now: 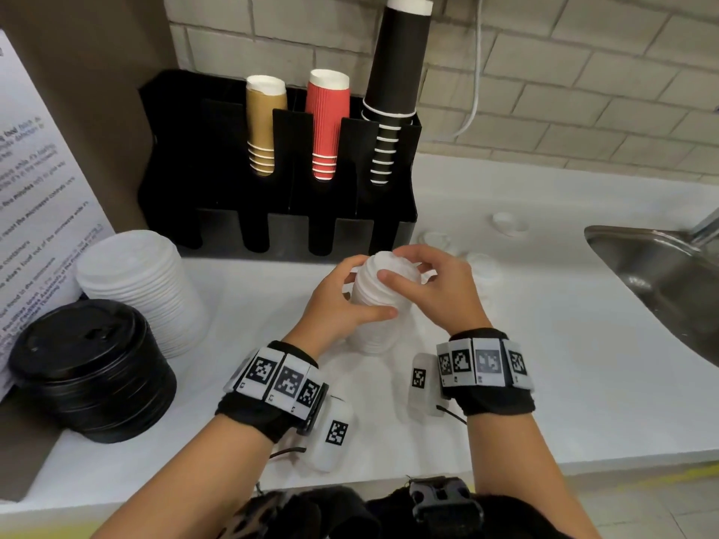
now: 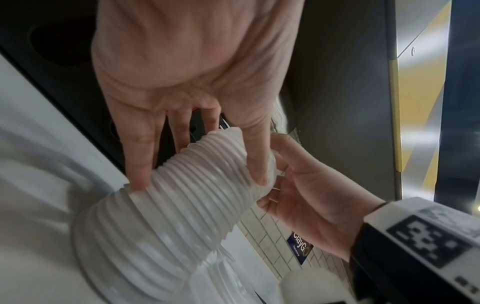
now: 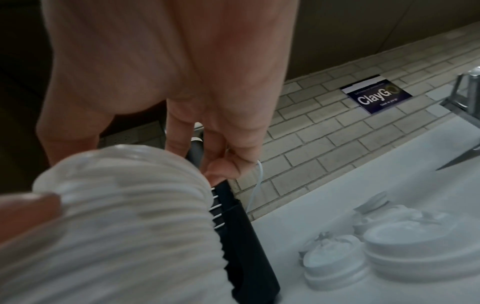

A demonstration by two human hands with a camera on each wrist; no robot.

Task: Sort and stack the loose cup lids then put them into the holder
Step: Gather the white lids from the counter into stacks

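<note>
A tall stack of small white lids [image 1: 373, 332] stands on the white counter [image 1: 544, 363] in front of the black holder [image 1: 218, 180]. My left hand [image 1: 375, 287] grips the stack's side, with the thumb across its front. My right hand [image 1: 404, 266] holds the top of the stack, thumb on the uppermost lid and fingers curled over the far side. The left wrist view shows the ribbed stack [image 2: 161, 236] leaning slightly under my fingers [image 2: 137, 176]. In the right wrist view the same stack [image 3: 116, 216] fills the lower left.
The holder carries tan, red and black cup stacks [image 1: 393, 110]. A stack of large white lids [image 1: 144, 282] and a black lid stack [image 1: 93, 367] sit at the left. Loose small lids [image 1: 509, 221] [image 3: 405, 246] lie right of the hands. A steel sink [image 1: 661, 274] is at the far right.
</note>
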